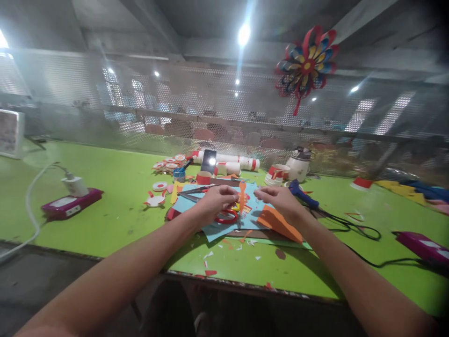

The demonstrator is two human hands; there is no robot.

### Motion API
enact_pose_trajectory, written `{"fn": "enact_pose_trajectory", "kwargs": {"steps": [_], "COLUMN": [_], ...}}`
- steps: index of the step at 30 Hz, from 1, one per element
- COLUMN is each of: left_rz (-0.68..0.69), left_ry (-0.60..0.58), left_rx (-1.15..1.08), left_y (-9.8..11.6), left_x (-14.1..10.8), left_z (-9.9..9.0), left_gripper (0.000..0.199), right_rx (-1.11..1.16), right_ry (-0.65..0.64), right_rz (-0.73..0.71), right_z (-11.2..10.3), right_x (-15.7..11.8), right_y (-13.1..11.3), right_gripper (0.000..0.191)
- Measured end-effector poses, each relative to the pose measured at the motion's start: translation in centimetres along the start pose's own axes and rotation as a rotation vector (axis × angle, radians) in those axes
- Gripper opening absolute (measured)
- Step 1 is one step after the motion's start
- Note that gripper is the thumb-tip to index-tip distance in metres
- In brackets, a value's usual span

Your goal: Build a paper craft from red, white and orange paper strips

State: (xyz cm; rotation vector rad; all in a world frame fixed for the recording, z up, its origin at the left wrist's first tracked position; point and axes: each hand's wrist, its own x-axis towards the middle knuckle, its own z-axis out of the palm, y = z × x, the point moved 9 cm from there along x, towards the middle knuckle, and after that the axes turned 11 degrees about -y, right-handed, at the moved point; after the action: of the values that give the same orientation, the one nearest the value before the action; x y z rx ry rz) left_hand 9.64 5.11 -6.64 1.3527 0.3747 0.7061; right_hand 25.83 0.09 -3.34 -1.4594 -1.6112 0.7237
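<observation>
Both hands hover over light blue paper (220, 230) on the green table. My left hand (219, 202) is closed in a pinch; whatever may be between its fingertips is too small to make out. Just right of those fingertips is an orange paper cutout (242, 194), and I cannot tell if they touch it. Red-handled scissors (227, 216) lie below that hand, partly covered. My right hand (280, 200) also has thumb and fingers together, their contents unclear. Under its wrist is an orange paper sheet (277, 222).
A blue glue gun (303, 194) with a black cable lies right. Behind stand a kettle (298, 164), a red-and-white paper cup (277, 174), a phone (209, 161) and a blue jar (179, 175). Purple power strips (72, 203) sit at both sides. Paper scraps litter the front edge.
</observation>
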Motion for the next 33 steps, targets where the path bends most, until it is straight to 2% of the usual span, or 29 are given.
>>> {"fn": "enact_pose_trajectory", "kwargs": {"steps": [4, 9, 17, 20, 23, 25, 26, 28, 29, 31, 33], "left_rz": [-0.005, 0.006, -0.007, 0.007, 0.091, 0.148, 0.166, 0.042, -0.026, -0.172, -0.323], "left_ry": [-0.029, -0.067, -0.081, -0.019, 0.088, 0.162, 0.266, 0.571, 0.668, 0.782, 0.812], "left_rx": [0.003, 0.000, 0.014, 0.043, 0.075, 0.130, 0.258, 0.627, 0.697, 0.783, 0.836], "left_y": [-0.1, -0.1, 0.0, 1.6, 5.5, 8.2, 9.6, 11.4, 11.6, 11.0, 9.6], "left_x": [0.0, 0.2, 0.2, 0.2, -1.1, -3.1, -4.6, -8.4, -10.1, -12.7, -13.9], "left_z": [0.3, 0.6, 0.7, -0.3, -3.3, -6.5, -8.9, -14.3, -16.7, -20.7, -23.5], "left_gripper": [0.020, 0.021, 0.019, 0.019, 0.018, 0.019, 0.021, 0.021, 0.019, 0.014, 0.021], "right_rx": [0.173, 0.254, 0.303, 0.374, 0.404, 0.413, 0.418, 0.422, 0.422, 0.416, 0.401], "right_ry": [-0.148, -0.197, -0.109, -0.047, -0.019, -0.030, -0.041, -0.071, -0.085, -0.106, -0.117], "right_rz": [0.020, -0.017, -0.026, 0.003, 0.026, 0.040, 0.047, 0.059, 0.061, 0.060, 0.059], "right_z": [2.6, 3.9, 2.8, 1.6, 0.8, 0.8, 0.9, 1.5, 1.9, 2.5, 3.0], "right_x": [-0.7, -1.2, -0.9, -0.5, -0.1, 0.1, 0.1, 0.1, 0.1, 0.0, -0.1], "right_y": [-0.5, -1.6, -1.2, -0.3, 0.6, 1.0, 1.1, 1.3, 1.2, 1.1, 0.9], "right_gripper": [0.037, 0.032, 0.035, 0.039, 0.043, 0.045, 0.045, 0.045, 0.046, 0.046, 0.046]}}
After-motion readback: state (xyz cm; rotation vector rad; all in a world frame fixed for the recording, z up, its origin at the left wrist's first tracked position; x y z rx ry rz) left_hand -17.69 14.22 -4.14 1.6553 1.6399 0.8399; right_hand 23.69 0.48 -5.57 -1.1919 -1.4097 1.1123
